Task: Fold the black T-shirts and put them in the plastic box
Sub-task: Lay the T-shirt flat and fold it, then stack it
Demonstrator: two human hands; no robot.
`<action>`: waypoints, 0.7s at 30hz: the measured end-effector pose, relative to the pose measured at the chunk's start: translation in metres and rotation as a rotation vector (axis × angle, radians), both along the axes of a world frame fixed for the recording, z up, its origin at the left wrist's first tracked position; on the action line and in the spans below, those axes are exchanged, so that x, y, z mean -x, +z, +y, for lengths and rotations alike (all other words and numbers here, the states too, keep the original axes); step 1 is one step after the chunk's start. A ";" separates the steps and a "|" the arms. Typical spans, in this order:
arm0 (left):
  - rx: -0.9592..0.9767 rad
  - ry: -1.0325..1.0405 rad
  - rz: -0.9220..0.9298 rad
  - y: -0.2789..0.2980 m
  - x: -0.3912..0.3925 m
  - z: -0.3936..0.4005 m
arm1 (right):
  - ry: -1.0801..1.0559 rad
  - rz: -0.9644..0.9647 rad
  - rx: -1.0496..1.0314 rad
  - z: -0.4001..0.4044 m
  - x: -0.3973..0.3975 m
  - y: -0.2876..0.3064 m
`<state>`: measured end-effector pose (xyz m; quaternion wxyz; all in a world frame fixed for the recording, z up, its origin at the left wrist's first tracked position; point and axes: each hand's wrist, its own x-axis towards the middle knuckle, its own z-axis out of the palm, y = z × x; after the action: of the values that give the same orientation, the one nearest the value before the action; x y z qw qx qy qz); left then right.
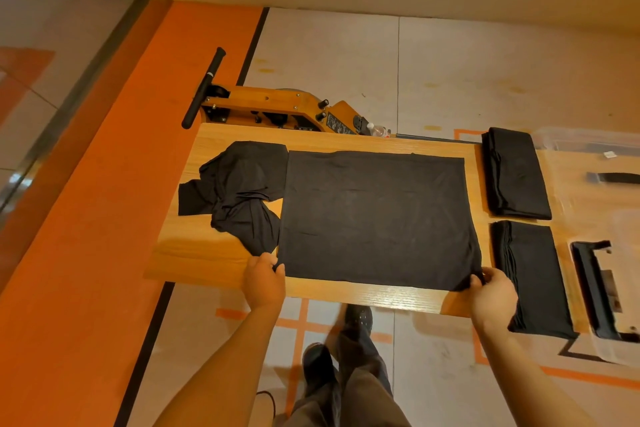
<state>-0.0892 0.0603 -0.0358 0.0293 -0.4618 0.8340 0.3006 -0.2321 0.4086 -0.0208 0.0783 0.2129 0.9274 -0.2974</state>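
Note:
A black T-shirt (377,218) lies flat as a rectangle in the middle of the wooden table (207,253). My left hand (264,279) pinches its near left corner and my right hand (493,295) pinches its near right corner. A crumpled black T-shirt (239,191) lies at the table's left, touching the flat one. Two folded black T-shirts lie at the right, one at the far side (516,173) and one at the near side (533,277). The clear plastic box (588,142) sits at the far right, partly cut off by the frame edge.
A wooden machine with a black handle (277,107) stands behind the table, a plastic bottle (377,131) beside it. The box lid with black latches (599,288) lies to the right. An orange floor strip runs along the left. My legs and shoes stand below the table edge.

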 end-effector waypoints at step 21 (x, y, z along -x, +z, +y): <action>-0.123 0.006 0.257 0.023 -0.001 0.006 | -0.023 0.194 0.185 0.018 -0.009 0.011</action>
<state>-0.0882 0.0662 -0.0126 -0.0505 -0.4193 0.8094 0.4081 -0.2233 0.4270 -0.0099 0.0042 0.1855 0.8967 -0.4018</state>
